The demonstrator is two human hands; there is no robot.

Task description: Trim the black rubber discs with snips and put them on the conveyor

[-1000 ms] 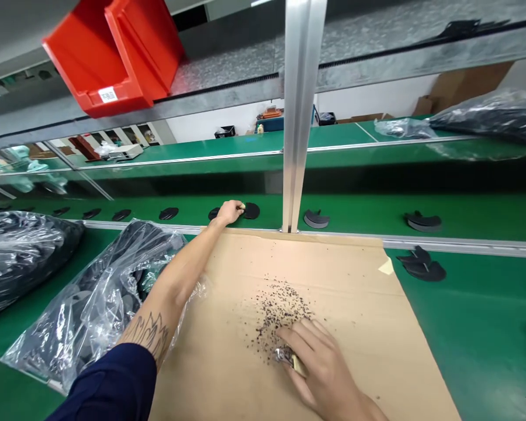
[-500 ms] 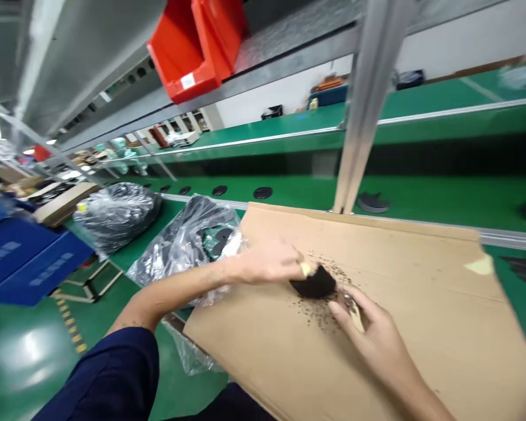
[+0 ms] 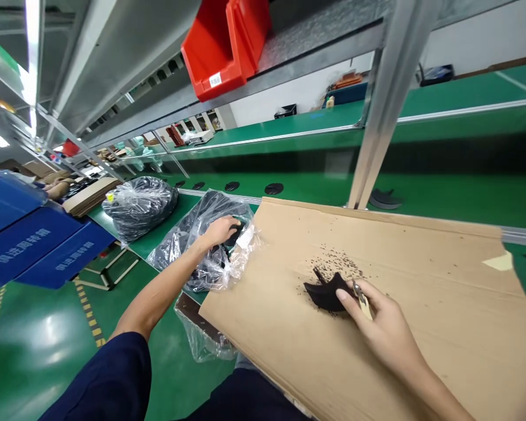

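My right hand (image 3: 386, 321) is closed around a small tool with a cream handle (image 3: 364, 305) and a metal end; its kind is not clear. Its thumb presses on a black curved part (image 3: 326, 295) held just over the cardboard (image 3: 421, 351). A short thin black piece (image 3: 319, 276) shows beside that part. My left hand (image 3: 219, 231) is at the mouth of a clear plastic bag (image 3: 188, 240), its fingers curled over a black rounded part (image 3: 236, 234). More dark parts show through the plastic.
Small black scraps (image 3: 339, 263) lie scattered on the cardboard. A second filled bag (image 3: 140, 207) and blue boxes (image 3: 39, 245) stand at left. A metal post (image 3: 381, 111) rises behind the cardboard; a red bin (image 3: 228, 52) hangs overhead. Black discs (image 3: 274, 189) lie on the green bench.
My left hand has moved left from the black curved part to the bag. My right hand keeps the curved part and tool. The whole view has shifted slightly.
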